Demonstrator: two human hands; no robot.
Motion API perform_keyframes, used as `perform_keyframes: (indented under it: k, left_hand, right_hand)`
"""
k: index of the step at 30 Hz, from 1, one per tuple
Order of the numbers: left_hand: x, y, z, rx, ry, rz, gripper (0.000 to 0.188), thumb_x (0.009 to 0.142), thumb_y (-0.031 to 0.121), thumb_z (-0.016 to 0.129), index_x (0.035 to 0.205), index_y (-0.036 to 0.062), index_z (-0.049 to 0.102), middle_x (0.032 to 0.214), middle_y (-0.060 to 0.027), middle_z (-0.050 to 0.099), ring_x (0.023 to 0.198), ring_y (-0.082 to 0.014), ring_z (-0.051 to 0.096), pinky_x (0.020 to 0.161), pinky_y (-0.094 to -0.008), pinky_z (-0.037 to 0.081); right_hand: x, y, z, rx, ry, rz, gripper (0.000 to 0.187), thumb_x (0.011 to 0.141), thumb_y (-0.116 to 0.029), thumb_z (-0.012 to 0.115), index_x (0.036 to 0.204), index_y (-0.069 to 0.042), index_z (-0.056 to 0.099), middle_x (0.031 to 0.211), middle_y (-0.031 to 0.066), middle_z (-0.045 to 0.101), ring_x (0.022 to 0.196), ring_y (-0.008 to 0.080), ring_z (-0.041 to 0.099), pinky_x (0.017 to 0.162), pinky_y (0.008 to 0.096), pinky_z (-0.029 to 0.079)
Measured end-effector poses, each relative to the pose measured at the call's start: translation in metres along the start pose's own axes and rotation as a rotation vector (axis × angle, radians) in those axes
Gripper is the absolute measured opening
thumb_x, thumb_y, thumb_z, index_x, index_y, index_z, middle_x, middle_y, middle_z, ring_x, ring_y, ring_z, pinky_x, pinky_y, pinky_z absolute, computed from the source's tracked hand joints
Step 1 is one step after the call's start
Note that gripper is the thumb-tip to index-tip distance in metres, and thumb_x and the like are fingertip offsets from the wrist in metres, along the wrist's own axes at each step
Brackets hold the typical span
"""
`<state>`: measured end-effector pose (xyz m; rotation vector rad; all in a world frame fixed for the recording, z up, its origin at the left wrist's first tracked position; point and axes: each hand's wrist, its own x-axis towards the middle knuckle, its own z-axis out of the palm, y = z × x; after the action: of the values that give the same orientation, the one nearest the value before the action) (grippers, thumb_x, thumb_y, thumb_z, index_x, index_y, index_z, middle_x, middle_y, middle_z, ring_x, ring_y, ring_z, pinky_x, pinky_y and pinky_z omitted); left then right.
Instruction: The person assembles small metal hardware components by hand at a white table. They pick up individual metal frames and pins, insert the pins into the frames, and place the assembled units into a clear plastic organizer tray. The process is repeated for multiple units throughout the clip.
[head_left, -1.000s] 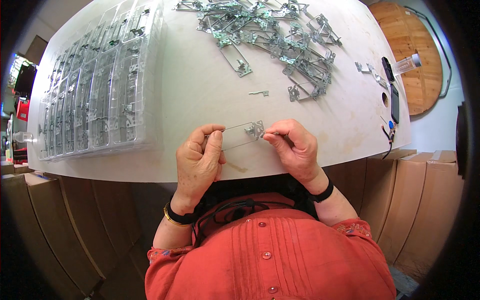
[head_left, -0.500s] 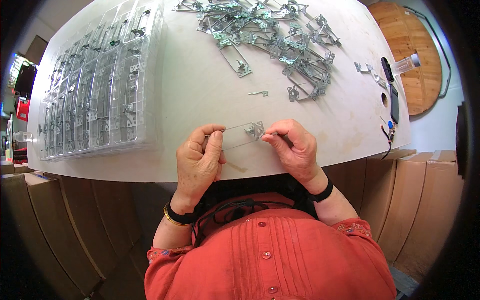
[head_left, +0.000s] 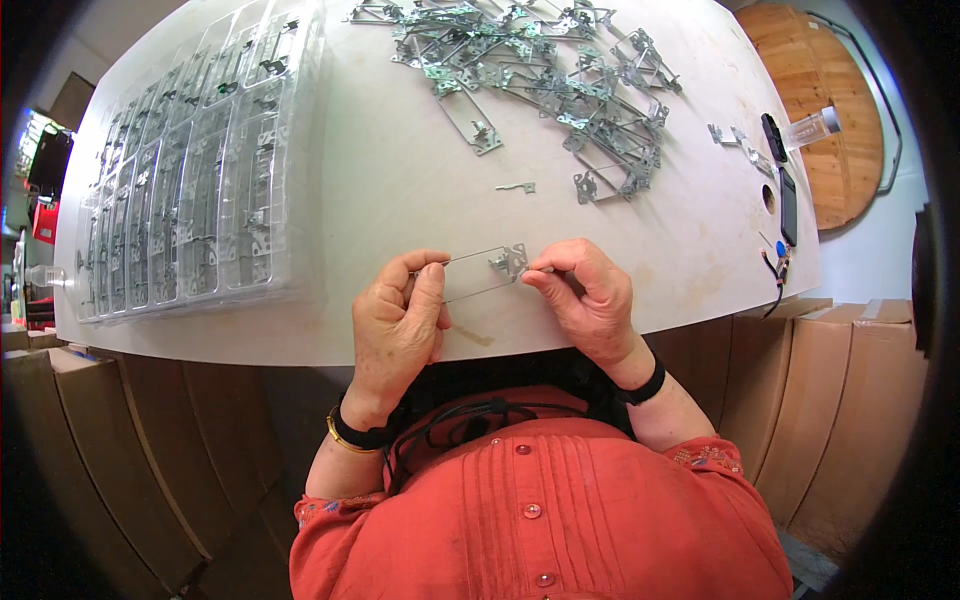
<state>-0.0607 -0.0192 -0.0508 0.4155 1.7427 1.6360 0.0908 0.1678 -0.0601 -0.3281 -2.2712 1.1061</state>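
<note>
Barely anything's moved since a second ago: both hands are in practically the same pose, with the right fingertips shifted a hair at most.

Biggest thing around is the white table [head_left: 380, 200]. Then there's the clear plastic tray stack [head_left: 302, 170] on the left, its slots full of metal parts, and a tangled pile of metal frames [head_left: 545, 75] at the far side.

Left hand [head_left: 395, 312] has one end of a wire frame [head_left: 510, 262] gripped between thumb and fingers, near the table's front edge. Right hand [head_left: 590, 300] is pinched together at the plate end; can't tell if it's got the plate or something tiny.

I'd guess the frame's light and springy, kinda slick, with thin rods that'd bend if squeezed. Better to take hold at the stiffer-looking plate or the other end.

Smallest bit: a loose flat metal strip [head_left: 517, 187] just beyond. Brands, labels, writing? Nothing I can read.
</note>
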Motion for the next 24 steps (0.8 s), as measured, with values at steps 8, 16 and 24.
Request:
perform_keyframes:
  k: [8, 16, 24]
  left_hand:
    - [0.0002, -0.0001, -0.0004, 0.001, -0.005, 0.001, 0.027, 0.114, 0.023, 0.063, 0.126, -0.0009, 0.069, 0.069, -0.0010, 0.063, 0.045, -0.0041, 0.050, 0.041, -0.0227, 0.036]
    - [0.0007, -0.0010, 0.0003, -0.016, -0.005, 0.003, 0.028, 0.114, 0.023, 0.063, 0.126, -0.0006, 0.069, 0.069, -0.0009, 0.063, 0.045, -0.0042, 0.049, 0.041, -0.0229, 0.036]
    - [0.0002, 0.0001, 0.0006, -0.005, 0.000, -0.004, 0.027, 0.114, 0.023, 0.063, 0.126, -0.0008, 0.070, 0.068, -0.0011, 0.063, 0.044, -0.0045, 0.049, 0.041, -0.0231, 0.036]
  right_hand:
    - [0.0029, 0.0000, 0.0015, -0.035, 0.018, -0.076, 0.015, 0.095, -0.003, 0.083, 0.105, -0.004, 0.072, 0.097, 0.0103, 0.075, 0.084, 0.0235, 0.073, 0.074, 0.0338, 0.058]
    - [-0.0002, 0.0008, -0.0001, -0.036, -0.007, 0.005, 0.017, 0.093, -0.007, 0.085, 0.103, -0.004, 0.072, 0.096, 0.0104, 0.074, 0.083, 0.0238, 0.072, 0.073, 0.0330, 0.058]
    - [0.0041, 0.0002, 0.0026, -0.037, 0.025, -0.098, 0.017, 0.093, -0.005, 0.084, 0.103, -0.003, 0.071, 0.094, 0.0115, 0.073, 0.083, 0.0257, 0.071, 0.072, 0.0341, 0.057]
